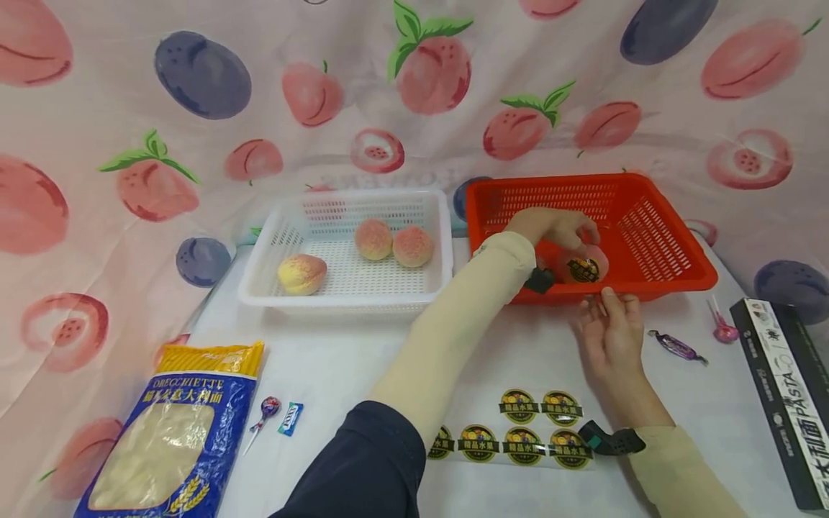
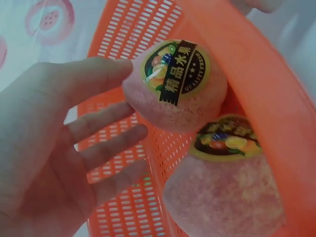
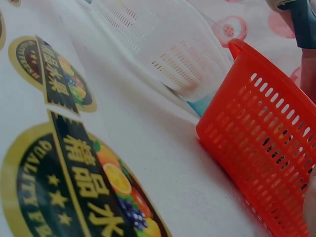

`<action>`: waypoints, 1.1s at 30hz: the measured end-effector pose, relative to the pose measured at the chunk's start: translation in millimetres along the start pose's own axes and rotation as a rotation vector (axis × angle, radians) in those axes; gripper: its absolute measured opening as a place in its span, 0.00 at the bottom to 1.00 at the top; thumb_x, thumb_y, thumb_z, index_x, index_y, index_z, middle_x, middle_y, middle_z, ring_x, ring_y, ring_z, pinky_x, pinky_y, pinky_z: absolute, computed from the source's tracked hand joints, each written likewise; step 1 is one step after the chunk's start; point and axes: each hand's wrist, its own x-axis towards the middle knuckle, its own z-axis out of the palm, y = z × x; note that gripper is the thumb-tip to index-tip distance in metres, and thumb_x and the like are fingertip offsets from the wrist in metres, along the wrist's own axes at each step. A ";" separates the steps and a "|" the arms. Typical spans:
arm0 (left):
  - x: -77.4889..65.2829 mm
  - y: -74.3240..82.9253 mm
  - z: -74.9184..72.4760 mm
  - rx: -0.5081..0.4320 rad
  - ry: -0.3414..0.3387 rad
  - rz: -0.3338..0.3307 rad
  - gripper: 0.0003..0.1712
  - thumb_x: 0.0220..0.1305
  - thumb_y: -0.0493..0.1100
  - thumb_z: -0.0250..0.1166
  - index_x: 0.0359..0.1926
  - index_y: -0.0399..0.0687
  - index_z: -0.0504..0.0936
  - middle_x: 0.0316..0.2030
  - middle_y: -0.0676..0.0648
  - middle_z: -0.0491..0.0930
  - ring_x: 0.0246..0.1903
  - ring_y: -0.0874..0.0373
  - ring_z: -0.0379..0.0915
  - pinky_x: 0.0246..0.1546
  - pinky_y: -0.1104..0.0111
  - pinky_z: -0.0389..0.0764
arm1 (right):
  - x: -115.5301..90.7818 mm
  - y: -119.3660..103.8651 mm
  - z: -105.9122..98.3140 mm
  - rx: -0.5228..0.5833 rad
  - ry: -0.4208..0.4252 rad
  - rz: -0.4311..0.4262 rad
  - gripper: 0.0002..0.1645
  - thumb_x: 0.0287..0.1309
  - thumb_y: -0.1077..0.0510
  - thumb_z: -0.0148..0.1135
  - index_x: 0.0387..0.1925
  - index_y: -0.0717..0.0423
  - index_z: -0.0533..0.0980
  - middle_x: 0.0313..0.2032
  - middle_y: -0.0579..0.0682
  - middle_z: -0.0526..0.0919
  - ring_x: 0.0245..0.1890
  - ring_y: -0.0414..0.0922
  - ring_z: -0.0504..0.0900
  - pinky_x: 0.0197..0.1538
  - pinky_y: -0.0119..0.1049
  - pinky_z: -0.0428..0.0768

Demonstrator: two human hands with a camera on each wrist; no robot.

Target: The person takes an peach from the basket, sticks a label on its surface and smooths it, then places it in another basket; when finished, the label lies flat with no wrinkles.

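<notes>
My left hand [image 1: 560, 226] reaches into the red basket [image 1: 650, 248], its fingers spread loosely beside a pink peach [image 2: 168, 113]. In the left wrist view the upper digit touches this peach, which bears a round black-and-gold sticker [image 2: 175, 71]. A second stickered peach [image 2: 222, 192] lies beside it in the basket, partly hidden by the rim. Outside, at the basket's front, my right hand [image 1: 612, 334] has its palm turned up and its fingertips touching the underside of the rim. The right wrist view shows only a sliver of this hand.
To the left, a white basket [image 1: 350, 302] holds three peaches. In front lies a sheet of round stickers [image 1: 521, 446]. A pasta bag [image 1: 162, 446], a lollipop [image 1: 269, 407] and a small candy [image 1: 291, 419] are at left; a wrapped candy [image 1: 678, 347], another lollipop [image 1: 725, 332] and a pasta box [image 1: 786, 403] at right.
</notes>
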 end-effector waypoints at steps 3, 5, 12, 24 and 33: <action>-0.9 -3.3 0.9 -0.018 0.020 0.015 0.24 0.60 0.50 0.54 0.58 0.67 0.63 0.60 0.62 0.58 0.60 0.69 0.52 0.57 0.75 0.61 | 0.7 -0.5 -1.2 0.003 0.007 0.007 0.12 0.59 0.67 0.48 0.45 0.57 0.62 0.45 0.53 0.66 0.39 0.47 0.69 0.40 0.35 0.76; -2.2 -6.2 0.5 -0.022 0.045 0.036 0.23 0.60 0.50 0.54 0.57 0.66 0.64 0.59 0.62 0.59 0.59 0.68 0.54 0.57 0.75 0.62 | 1.4 -0.3 -1.3 0.005 0.007 -0.004 0.11 0.58 0.67 0.48 0.43 0.58 0.62 0.43 0.53 0.68 0.38 0.47 0.69 0.38 0.34 0.76; -15.5 -22.7 -3.7 0.045 0.112 0.121 0.19 0.61 0.50 0.53 0.54 0.66 0.66 0.58 0.59 0.62 0.58 0.67 0.55 0.57 0.74 0.62 | 1.8 1.5 -0.4 -0.010 0.011 0.005 0.12 0.57 0.66 0.50 0.43 0.57 0.62 0.44 0.52 0.68 0.40 0.47 0.69 0.39 0.34 0.74; -39.7 -40.3 -0.4 0.030 0.229 0.286 0.19 0.61 0.51 0.54 0.54 0.62 0.68 0.54 0.60 0.66 0.56 0.66 0.59 0.55 0.76 0.63 | 1.4 3.1 -2.6 -0.011 0.022 0.023 0.08 0.57 0.65 0.51 0.38 0.56 0.65 0.38 0.52 0.69 0.40 0.47 0.70 0.39 0.35 0.73; -72.8 -55.6 12.3 -0.129 0.384 0.420 0.21 0.61 0.49 0.54 0.56 0.56 0.67 0.55 0.57 0.68 0.56 0.65 0.62 0.57 0.76 0.63 | 0.0 3.2 -17.0 -0.151 -0.130 0.216 0.07 0.62 0.58 0.45 0.41 0.54 0.67 0.36 0.51 0.74 0.37 0.46 0.75 0.41 0.36 0.76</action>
